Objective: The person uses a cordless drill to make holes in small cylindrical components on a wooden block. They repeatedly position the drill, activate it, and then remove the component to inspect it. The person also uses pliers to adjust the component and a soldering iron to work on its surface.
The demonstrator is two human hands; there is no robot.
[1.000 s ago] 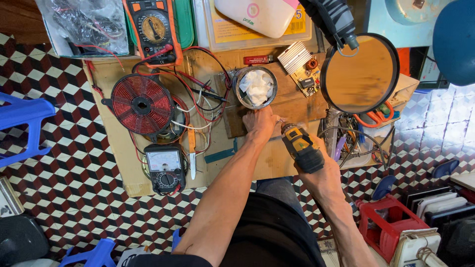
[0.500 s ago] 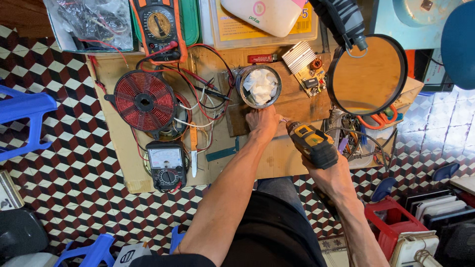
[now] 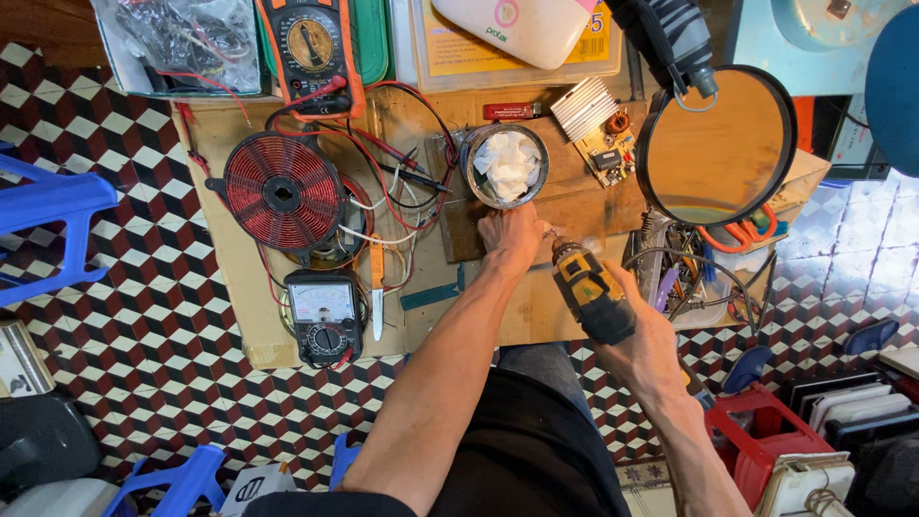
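Observation:
My right hand (image 3: 639,340) grips a yellow and black cordless drill (image 3: 592,292), its nose pointing up-left toward my left hand. My left hand (image 3: 512,236) rests fingers-down on a wooden board (image 3: 574,206), just below a round metal tin (image 3: 505,166) holding crumpled white paper. What lies under its fingers is hidden. A small circuit board with a finned heatsink (image 3: 598,124) lies right of the tin.
A red coil disc (image 3: 282,191), an analogue meter (image 3: 325,316), an orange multimeter (image 3: 311,48), tangled wires and a knife (image 3: 377,297) lie left. A round magnifier lamp (image 3: 716,144) hangs at right above a tray of tools. Blue stools (image 3: 53,206) and a red crate (image 3: 756,426) stand around.
The drill and my right hand have shifted right and slightly down. My left hand stays on the board below the tin.

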